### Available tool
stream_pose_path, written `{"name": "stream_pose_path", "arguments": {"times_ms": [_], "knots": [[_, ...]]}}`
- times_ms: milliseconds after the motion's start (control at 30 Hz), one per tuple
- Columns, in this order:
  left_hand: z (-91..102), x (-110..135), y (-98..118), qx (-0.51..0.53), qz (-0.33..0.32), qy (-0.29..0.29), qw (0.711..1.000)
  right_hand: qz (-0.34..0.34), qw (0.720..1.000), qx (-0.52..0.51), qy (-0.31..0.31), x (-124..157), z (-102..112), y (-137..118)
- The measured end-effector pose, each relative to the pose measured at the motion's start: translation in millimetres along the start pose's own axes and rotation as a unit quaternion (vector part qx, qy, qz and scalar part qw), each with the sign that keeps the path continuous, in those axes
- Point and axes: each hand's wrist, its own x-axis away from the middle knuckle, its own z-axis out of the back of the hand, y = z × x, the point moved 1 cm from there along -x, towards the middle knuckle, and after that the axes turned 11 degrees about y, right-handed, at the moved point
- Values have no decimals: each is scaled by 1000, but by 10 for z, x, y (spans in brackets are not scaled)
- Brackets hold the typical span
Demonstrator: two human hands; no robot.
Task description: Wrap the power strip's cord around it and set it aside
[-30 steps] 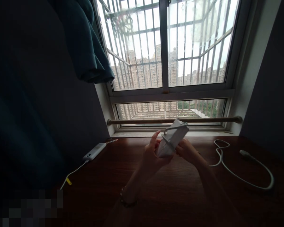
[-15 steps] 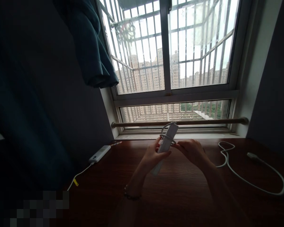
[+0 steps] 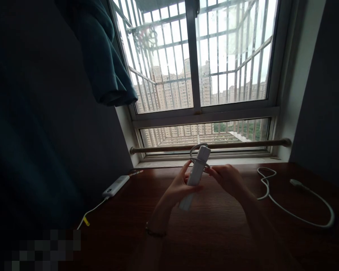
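Dk wood tabletop (image 3: 214, 233) by barred window (image 3: 193, 56): L hand (image 3: 178, 188) clamped round tilted white block (image 3: 197, 172) held over tabletop, R hand (image 3: 226, 178) pinching pale cord (image 3: 200, 162) looped abt block, loose white cable (image 3: 324, 226) to R, white device (image 3: 118, 185) far L, its dk mark (image 3: 109, 190) & lead's yellow tag (image 3: 86, 221) too small to read.

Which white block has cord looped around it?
The block in the left hand; the other block, on the table, has cord at its near end instead.

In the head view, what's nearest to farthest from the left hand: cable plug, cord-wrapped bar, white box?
1. Cord-wrapped bar: held in the left hand.
2. White box: off to the left.
3. Cable plug: off to the right.
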Motion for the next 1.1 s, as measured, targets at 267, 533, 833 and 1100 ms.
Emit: {"name": "stream_pose_path", "arguments": {"times_ms": [267, 533, 833, 1100], "knots": [[342, -124, 66, 38, -30, 192, 980, -31, 977, -147, -154, -21, -153, 586], [535, -318, -155, -100, -43, 282, 953, 67, 994, -68, 59, 9, 206, 289], [538, -440, -334, -150, -26, 295, 943, 163, 986, -19, 19, 175, 403, -79], [339, -420, -471, -206, -43, 161, 964, 213, 976, -23, 29, 250, 401, -337]]}}
